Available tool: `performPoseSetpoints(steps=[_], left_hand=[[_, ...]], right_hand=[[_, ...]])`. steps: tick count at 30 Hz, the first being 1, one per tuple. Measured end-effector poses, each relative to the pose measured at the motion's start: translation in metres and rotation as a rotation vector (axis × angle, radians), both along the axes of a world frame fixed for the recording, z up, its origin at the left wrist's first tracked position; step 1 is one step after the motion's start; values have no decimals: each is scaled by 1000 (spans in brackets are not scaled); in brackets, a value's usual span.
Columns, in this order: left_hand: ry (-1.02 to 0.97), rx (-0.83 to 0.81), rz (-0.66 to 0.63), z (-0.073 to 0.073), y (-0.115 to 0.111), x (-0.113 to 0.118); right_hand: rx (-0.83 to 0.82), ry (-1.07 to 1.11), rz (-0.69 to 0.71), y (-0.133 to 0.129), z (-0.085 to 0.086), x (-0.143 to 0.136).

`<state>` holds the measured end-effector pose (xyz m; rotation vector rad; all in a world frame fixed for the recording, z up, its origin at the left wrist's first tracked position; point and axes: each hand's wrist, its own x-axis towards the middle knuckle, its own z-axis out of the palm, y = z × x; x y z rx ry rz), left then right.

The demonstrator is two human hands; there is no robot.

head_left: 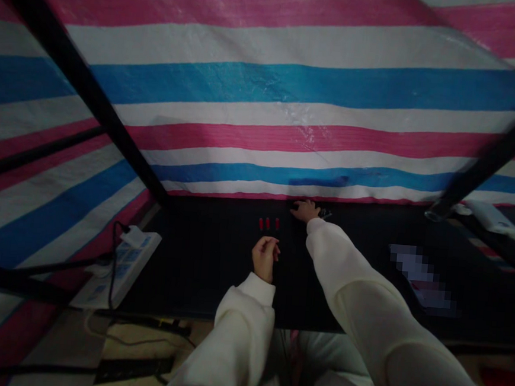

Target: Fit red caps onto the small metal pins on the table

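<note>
Three small red cylinders (268,223) stand or lie in a short row on the black tabletop (199,254); which of the two I cannot tell. Just in front of them is my left hand (265,258), its fingers curled in towards the thumb. Whatever may be between those fingers is hidden. My right hand (306,210) reaches to the back edge of the table, right of the red cylinders. Its fingers bend down over something dark that blends into the black surface. A small dark item with pale marks (325,213) shows beside the right wrist.
A white power strip (138,267) with plugs and black cables lies at the left edge. On the right are a phone-like flat object (422,280), blurred out, and a white device (491,217). Black frame poles (87,90) and striped sheeting (270,87) enclose the table.
</note>
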<state>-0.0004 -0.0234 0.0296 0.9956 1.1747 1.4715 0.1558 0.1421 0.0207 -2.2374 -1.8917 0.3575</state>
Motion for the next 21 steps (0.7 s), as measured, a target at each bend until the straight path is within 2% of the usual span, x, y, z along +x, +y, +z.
performPoseSetpoints(steps=[5, 8, 11, 14, 17, 21], left_hand=[[-10, 28, -4, 4, -2, 1], [-41, 37, -39, 7, -4, 1], [-73, 49, -137, 10, -5, 2], [-104, 55, -191, 11, -4, 4], [-169, 24, -234, 14, -1, 10], [-282, -68, -307, 18, 3, 20]], right_hand=[[119, 6, 3, -18, 15, -11], [309, 69, 70, -41, 35, -16], [512, 190, 267, -75, 56, -13], [613, 338, 524, -113, 70, -3], [592, 413, 699, -145, 74, 6], [533, 450, 778, -165, 71, 15]])
